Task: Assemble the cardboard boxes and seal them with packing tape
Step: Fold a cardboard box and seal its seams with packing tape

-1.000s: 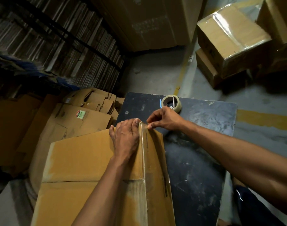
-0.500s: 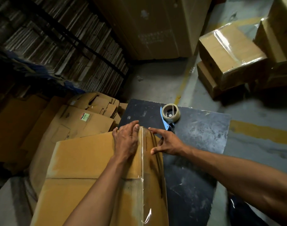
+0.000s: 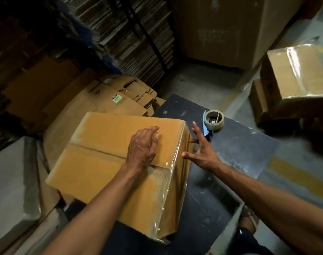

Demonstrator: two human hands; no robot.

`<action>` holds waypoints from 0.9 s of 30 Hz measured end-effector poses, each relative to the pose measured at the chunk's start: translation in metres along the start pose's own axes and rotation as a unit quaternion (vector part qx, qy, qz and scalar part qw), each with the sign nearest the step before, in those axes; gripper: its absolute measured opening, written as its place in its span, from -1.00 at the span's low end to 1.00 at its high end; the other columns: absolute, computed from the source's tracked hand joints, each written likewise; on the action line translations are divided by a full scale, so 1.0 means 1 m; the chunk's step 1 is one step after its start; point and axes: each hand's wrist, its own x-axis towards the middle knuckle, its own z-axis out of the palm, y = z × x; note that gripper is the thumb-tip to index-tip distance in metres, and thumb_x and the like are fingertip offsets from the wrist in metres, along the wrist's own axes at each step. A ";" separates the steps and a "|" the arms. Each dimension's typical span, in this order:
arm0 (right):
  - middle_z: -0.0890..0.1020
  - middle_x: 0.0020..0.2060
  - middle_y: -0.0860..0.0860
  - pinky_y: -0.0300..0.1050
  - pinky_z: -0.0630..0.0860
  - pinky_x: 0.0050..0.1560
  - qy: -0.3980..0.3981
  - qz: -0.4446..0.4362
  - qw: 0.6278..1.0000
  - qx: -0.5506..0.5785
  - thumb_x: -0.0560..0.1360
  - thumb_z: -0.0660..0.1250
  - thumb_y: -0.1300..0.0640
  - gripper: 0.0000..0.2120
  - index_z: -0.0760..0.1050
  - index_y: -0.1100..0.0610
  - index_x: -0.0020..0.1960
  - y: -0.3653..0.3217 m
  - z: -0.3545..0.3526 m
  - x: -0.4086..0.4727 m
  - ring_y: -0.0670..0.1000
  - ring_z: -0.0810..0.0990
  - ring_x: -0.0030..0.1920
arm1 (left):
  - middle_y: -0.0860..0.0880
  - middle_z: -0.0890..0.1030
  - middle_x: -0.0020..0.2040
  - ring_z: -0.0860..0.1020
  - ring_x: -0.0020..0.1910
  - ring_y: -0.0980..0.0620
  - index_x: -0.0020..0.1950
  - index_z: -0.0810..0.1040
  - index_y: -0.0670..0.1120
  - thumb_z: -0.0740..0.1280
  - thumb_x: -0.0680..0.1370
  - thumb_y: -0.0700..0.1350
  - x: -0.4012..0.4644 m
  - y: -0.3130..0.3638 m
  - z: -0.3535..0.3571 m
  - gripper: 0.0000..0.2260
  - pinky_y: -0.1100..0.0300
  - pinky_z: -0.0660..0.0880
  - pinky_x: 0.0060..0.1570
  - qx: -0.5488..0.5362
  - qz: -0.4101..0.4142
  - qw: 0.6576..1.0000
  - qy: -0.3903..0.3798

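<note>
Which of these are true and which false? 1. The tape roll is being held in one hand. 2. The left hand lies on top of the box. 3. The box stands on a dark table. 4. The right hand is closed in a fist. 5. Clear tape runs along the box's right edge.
1. False. The tape roll sits in its blue dispenser on the dark table, in neither hand.
2. True. The left hand rests on the top of the box.
3. True, though the box's left side overhangs the table.
4. False. The right hand has its fingers spread, at the box's right side.
5. True. Shiny clear tape covers that edge.
</note>
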 end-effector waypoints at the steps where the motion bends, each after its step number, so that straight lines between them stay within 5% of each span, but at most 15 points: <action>1: 0.16 0.62 0.01 0.16 0.51 0.30 -0.009 -0.013 1.000 -0.017 0.15 0.52 -0.51 0.29 -0.16 -0.29 0.64 -0.006 0.005 -0.001 0.05 0.44 0.39 | -0.01 0.57 0.38 0.47 0.36 0.03 0.50 0.46 0.01 0.17 0.74 0.03 -0.007 -0.001 -0.002 -0.65 0.04 0.36 0.36 0.000 -0.002 1.000 0.002; 8: 0.17 0.61 0.01 0.36 0.50 0.32 -0.002 -0.006 0.995 -0.101 0.21 0.42 -0.60 0.25 -0.18 -0.24 0.65 -0.017 0.011 -0.025 0.08 0.39 0.45 | -0.01 0.61 0.33 0.52 0.32 0.01 0.43 0.53 -0.01 0.14 0.72 0.07 -0.055 -0.007 -0.010 -0.64 -0.04 0.47 0.30 -0.027 -0.004 0.999 0.017; 14: -0.20 0.67 0.10 0.45 0.08 0.54 0.026 -0.125 0.968 -0.218 0.27 0.32 -0.61 0.31 -0.14 0.12 0.69 -0.020 0.043 -0.046 0.14 -0.17 0.66 | -0.01 0.65 0.25 0.57 0.23 0.00 0.36 0.60 -0.05 0.18 0.70 0.06 -0.116 -0.020 -0.004 -0.65 -0.10 0.52 0.23 -0.039 -0.008 0.999 0.032; 22: -0.24 0.66 0.07 0.56 0.17 0.46 0.025 -0.107 0.957 -0.268 0.27 0.27 -0.66 0.31 -0.18 0.06 0.69 0.003 0.038 -0.052 0.15 -0.19 0.66 | 0.02 0.65 0.23 0.56 0.19 0.03 0.33 0.60 -0.02 0.20 0.71 0.07 -0.143 -0.014 0.005 -0.69 -0.08 0.50 0.19 -0.042 -0.014 0.998 0.051; 27: -0.25 0.66 0.08 0.35 0.00 0.58 0.042 -0.138 0.953 -0.267 0.45 0.11 -0.58 0.12 -0.18 0.11 0.69 -0.016 0.045 -0.049 0.10 -0.22 0.66 | 0.00 0.65 0.21 0.56 0.18 0.01 0.32 0.61 -0.03 0.17 0.71 0.08 -0.141 -0.013 0.006 -0.67 -0.03 0.47 0.19 -0.031 -0.018 0.996 0.076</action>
